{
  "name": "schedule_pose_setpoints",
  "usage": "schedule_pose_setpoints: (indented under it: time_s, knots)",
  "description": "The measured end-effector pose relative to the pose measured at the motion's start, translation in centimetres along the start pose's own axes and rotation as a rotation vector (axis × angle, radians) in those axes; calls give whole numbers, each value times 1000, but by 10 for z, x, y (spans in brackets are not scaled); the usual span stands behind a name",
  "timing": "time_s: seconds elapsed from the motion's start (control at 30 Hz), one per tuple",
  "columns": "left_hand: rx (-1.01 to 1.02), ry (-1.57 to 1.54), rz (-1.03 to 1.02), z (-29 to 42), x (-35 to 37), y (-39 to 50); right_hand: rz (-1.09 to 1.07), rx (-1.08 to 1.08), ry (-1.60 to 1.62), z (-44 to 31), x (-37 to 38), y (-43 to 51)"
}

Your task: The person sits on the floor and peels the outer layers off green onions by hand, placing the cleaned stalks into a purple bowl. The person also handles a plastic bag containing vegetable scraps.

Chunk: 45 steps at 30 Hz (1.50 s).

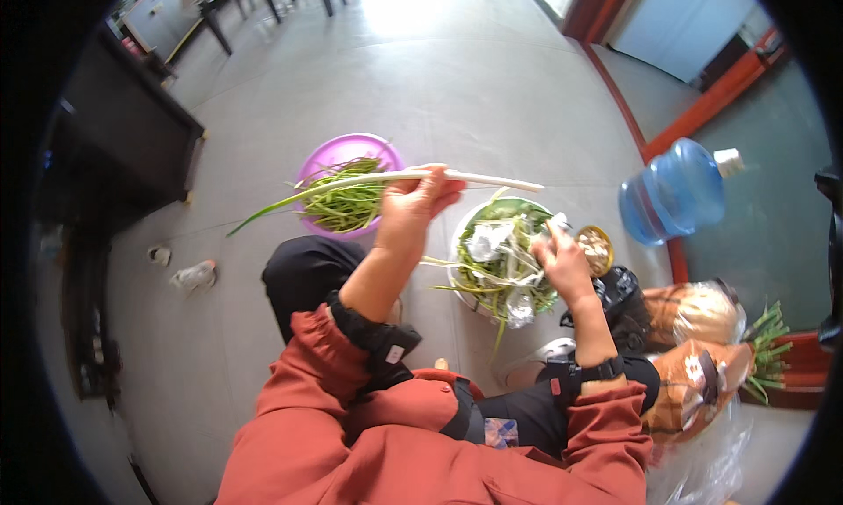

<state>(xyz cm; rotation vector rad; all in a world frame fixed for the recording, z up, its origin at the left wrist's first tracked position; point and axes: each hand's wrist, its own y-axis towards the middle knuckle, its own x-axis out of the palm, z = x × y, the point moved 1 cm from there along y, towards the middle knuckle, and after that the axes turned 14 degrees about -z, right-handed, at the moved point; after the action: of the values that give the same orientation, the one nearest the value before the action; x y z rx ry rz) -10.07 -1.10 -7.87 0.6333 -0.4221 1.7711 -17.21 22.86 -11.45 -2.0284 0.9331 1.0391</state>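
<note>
My left hand [418,199] pinches a long scallion [329,183] near its white stalk, the green tip hanging to the left. Behind it, a pink-purple plastic basin [339,150] holds a heap of green scallions [342,199]. My right hand [565,264] is over the right side of a white, round container [459,225] full of scallion trimmings and peelings [510,255], with crumpled clear plastic [520,307] among them. A small white scrap [557,222] shows at the right fingertips; whether they grip it is unclear.
A yellow-rimmed bowl of small pale pieces [595,249] stands right of the container. Beyond it lies a blue water jug [675,192]. Black [619,307] and orange-brown bags [698,373] crowd the right side, near more green stalks [767,353]. A dark cabinet [132,116] stands left.
</note>
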Motion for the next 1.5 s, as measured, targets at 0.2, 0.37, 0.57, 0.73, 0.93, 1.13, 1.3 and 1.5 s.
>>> schedule_pose_setpoints:
  time_s: [0.2, 0.37, 0.57, 0.73, 0.93, 1.13, 1.3, 1.5]
  knots:
    - [-108, -50, -88, -11, 9, -9, -246, -266, 1440, -39, 1, -8]
    - [-212, -37, -173, 10, 35, -14, -24, -461, 1857, -81, -30, -8]
    - [1, 701, -483, 83, 38, -33, 80, -708, 1668, -85, -94, -29]
    - [254, 1212, -686, 102, 54, -10, 52, -863, 1411, -108, -159, -38]
    - [26, 593, -713, 103, 67, 19, 263, -686, 1063, -119, -179, -27]
    - [265, 75, -498, 131, 46, 41, -290, -446, 923, -105, -13, -18]
    - [294, -40, -285, 155, -4, 43, -529, -224, 1117, -74, 27, -53]
    - [285, -270, 10, 152, -39, 41, -129, -90, 999, -72, 12, -59]
